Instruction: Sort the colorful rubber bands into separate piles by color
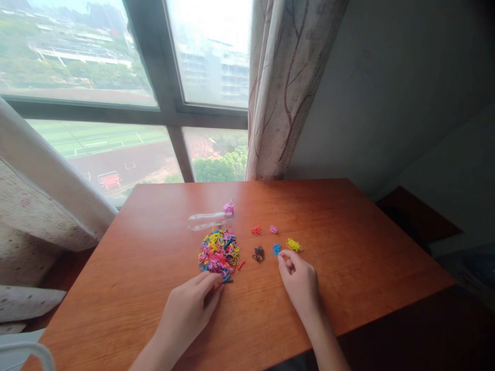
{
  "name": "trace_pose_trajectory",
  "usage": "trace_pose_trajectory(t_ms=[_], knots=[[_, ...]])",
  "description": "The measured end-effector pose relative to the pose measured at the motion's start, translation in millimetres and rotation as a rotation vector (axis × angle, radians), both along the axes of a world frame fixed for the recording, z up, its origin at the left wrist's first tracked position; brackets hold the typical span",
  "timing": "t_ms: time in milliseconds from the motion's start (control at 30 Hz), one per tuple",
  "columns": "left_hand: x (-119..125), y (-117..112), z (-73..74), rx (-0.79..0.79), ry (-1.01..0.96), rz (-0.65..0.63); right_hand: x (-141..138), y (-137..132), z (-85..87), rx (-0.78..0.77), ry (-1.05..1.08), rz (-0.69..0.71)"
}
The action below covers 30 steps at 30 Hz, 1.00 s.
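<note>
A: A wooden surface (348,232) beneath a high window. Where is the left hand (189,309)?
B: At the near edge of the mixed pile of bands (218,252), fingers curled, tips touching it.
A: And the right hand (299,281)?
B: Fingers pinched nearly closed, just near-right of the blue cluster (276,249), the yellow cluster (294,245) just beyond. Whether either hand holds a band cannot be told. A clear bottle (209,220) lies on the pile's far side.

This looks like a room in a high-rise flat. A wooden counter (348,232) stands against a large window (212,51), a branch-patterned curtain (286,87) hangs beside it, and a sports field (96,139) lies far below outside.
</note>
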<state>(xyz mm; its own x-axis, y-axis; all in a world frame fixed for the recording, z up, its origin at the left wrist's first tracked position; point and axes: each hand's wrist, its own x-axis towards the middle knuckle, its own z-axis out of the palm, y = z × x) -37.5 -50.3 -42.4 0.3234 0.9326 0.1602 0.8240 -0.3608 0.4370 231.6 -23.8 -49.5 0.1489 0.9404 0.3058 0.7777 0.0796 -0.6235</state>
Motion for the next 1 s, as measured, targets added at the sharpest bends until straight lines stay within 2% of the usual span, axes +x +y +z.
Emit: trace_pose_trajectory(t_ms=[267, 400, 667, 1000], knots=[[0, 0, 0.4, 0.045, -0.019, -0.007, 12, 6, -4.1, 0.002, -0.078, -0.076], [0, -1, 0.0, 0.074, -0.037, -0.017, 1, 2, -1.6, 0.013, -0.055, -0.008], [0, 0, -2.9, 0.112, 0.003, -0.007, -38, -15, 0.5, 0.022, -0.021, 0.203], [6, 2, 0.7, 0.142, 0.069, 0.016, -49, -24, 1.4, -0.03, -0.058, 0.273]])
